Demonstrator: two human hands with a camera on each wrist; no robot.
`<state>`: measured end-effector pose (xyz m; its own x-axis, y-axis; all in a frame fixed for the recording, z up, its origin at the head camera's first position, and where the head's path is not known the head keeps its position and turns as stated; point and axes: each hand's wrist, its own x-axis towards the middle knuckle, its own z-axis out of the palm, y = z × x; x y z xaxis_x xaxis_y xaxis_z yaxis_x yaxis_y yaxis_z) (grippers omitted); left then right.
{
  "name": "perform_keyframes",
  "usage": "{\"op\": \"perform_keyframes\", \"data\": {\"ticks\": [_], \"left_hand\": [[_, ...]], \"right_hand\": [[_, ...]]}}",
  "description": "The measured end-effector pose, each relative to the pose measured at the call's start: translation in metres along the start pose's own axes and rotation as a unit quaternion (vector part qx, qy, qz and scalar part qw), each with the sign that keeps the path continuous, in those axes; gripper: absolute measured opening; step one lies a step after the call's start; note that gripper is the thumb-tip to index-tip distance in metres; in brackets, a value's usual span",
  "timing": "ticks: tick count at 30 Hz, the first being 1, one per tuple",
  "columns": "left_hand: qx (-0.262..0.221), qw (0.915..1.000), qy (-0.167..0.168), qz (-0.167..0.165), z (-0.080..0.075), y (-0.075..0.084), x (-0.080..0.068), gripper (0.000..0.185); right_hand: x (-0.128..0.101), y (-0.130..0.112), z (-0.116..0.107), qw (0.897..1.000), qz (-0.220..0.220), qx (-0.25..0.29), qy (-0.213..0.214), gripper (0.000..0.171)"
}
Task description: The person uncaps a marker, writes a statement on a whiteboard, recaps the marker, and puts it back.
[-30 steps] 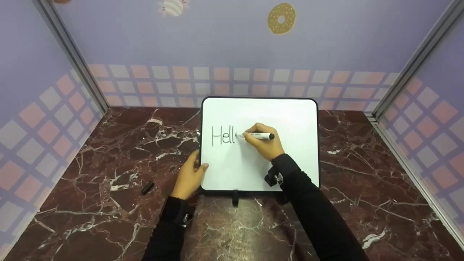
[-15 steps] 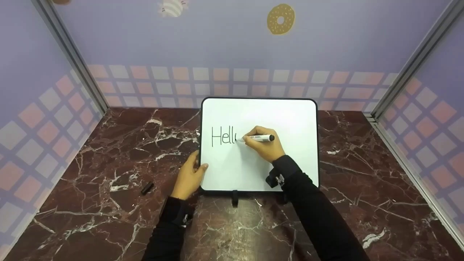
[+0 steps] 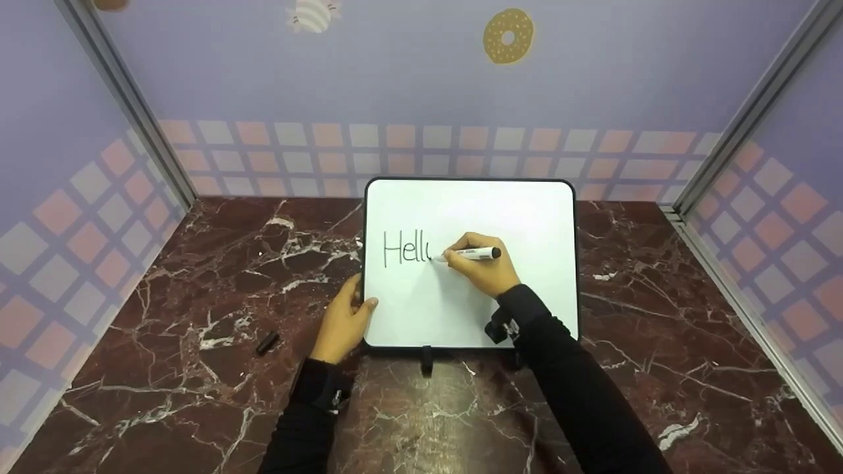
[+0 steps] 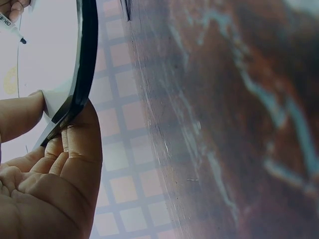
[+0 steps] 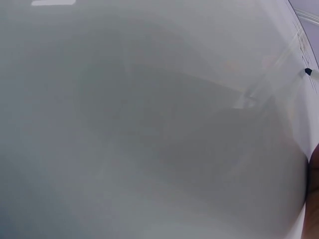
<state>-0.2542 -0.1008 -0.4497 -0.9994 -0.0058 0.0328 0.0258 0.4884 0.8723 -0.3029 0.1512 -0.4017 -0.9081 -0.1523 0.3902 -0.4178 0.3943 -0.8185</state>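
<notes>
A whiteboard (image 3: pixel 421 309) with a black frame stands propped on the table, with "Hell" and part of a further curved stroke in black on its left half. My right hand (image 3: pixel 486 264) pinches a white marker (image 3: pixel 477 253) with a black end, its tip at that last stroke. In the right wrist view the marker's dark tip (image 5: pixel 309 71) shows at the right edge, near the writing. My left hand (image 3: pixel 342 320) grips the board's left edge, thumb on the front; in the left wrist view its fingers (image 4: pixel 79 149) curl behind the frame.
A black marker cap (image 3: pixel 267 342) lies on the dark red marbled table (image 3: pixel 197 395), left of my left hand. A black foot (image 3: pixel 427 361) sticks out under the board. Behind the board rises a patterned wall (image 3: pixel 290 85), with side walls left and right.
My right hand and the marker have moved slightly downward, and a short curved stroke now follows "Hell". My left hand stays on the board's edge.
</notes>
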Motion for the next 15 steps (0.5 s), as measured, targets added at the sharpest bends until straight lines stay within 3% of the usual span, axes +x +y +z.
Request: {"op": "perform_keyframes", "data": {"ticks": [15], "left_hand": [[-0.007,1.0,-0.001,0.003,0.0003,-0.0006,-0.0006,0.059]], "right_hand": [[-0.0004,-0.0003,-0.0017,1.0,0.007,0.009,0.013,0.01]]}}
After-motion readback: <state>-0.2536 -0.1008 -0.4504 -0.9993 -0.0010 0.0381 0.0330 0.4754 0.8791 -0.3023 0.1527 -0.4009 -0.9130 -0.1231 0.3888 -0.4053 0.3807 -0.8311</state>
